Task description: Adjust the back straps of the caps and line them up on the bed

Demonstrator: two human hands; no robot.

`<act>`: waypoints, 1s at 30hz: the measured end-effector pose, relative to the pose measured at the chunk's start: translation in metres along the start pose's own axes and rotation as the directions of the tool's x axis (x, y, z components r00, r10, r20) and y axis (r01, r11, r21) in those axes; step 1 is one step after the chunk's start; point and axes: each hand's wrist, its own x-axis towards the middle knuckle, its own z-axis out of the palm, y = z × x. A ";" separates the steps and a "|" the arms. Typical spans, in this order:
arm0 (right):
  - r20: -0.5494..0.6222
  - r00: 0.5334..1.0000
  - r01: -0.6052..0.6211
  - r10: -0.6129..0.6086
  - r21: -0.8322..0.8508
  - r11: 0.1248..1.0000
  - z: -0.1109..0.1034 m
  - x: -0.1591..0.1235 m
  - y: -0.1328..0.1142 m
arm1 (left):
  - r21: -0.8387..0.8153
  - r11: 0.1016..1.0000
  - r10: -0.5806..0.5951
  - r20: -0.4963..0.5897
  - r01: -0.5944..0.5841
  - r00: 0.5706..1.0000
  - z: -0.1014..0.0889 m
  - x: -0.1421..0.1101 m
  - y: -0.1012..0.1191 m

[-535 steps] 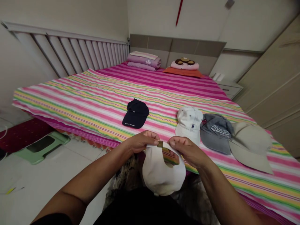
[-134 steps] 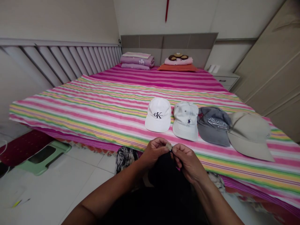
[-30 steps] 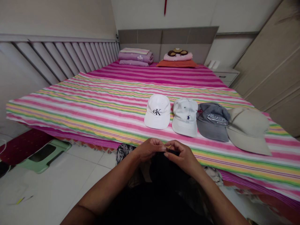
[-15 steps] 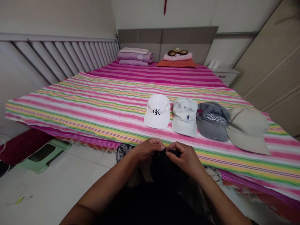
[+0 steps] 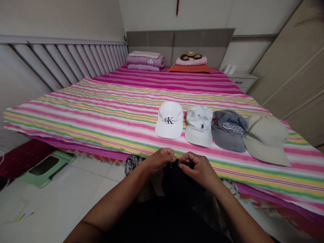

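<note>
My left hand (image 5: 160, 161) and my right hand (image 5: 196, 168) meet low in the middle of the view, pinching the back strap (image 5: 182, 163) of a dark navy baseball cap (image 5: 178, 179). The cap hangs in front of my body, and its dark cloth merges with my dark clothing. My fingers hide the strap's buckle. On the bed ahead, beyond my hands, a white cap with a black CK logo (image 5: 169, 120) lies nearest, beside a pale cap with a navy polo emblem (image 5: 198, 126).
A grey cap with "Always" lettering (image 5: 227, 131) and a beige cap (image 5: 264, 140) continue the row on the striped bedsheet (image 5: 88, 125). Folded bedding (image 5: 145, 60) and pillows lie at the headboard. A green stool (image 5: 45, 167) stands on the tiled floor at left.
Since the earliest frame, the white cap has left my hands for the bed and the navy cap has left the bed for my hands. Over the last second, my fingers have shifted slightly along the strap.
</note>
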 end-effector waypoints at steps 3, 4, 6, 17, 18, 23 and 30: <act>0.105 0.990 -0.121 0.097 0.263 0.957 -0.002 0.003 0.008 | -0.021 1.000 0.006 -0.022 -0.006 1.000 0.000 0.001 0.000; 0.168 0.978 -0.175 0.121 0.359 0.917 -0.003 0.004 0.012 | -0.037 0.999 0.009 -0.024 -0.010 1.000 0.000 0.001 0.001; 0.283 0.947 -0.279 0.152 0.489 0.826 -0.006 0.005 0.023 | -0.075 0.997 0.019 -0.027 -0.021 0.999 0.000 0.001 0.002; 0.266 0.941 -0.337 0.208 0.749 0.570 -0.008 0.002 0.034 | -0.184 0.983 0.006 0.045 0.002 0.999 -0.004 0.000 0.005; 0.261 0.942 -0.335 0.210 0.752 0.568 -0.007 0.002 0.033 | -0.181 0.983 -0.002 0.061 0.013 0.998 -0.004 -0.001 0.006; 0.249 0.945 -0.326 0.211 0.760 0.562 -0.007 0.002 0.033 | -0.146 0.989 -0.020 0.089 0.033 0.996 -0.001 -0.005 0.011; 0.243 0.945 -0.325 0.218 0.764 0.557 -0.005 0.002 0.032 | -0.108 0.994 -0.011 0.028 0.014 1.000 0.010 -0.006 0.013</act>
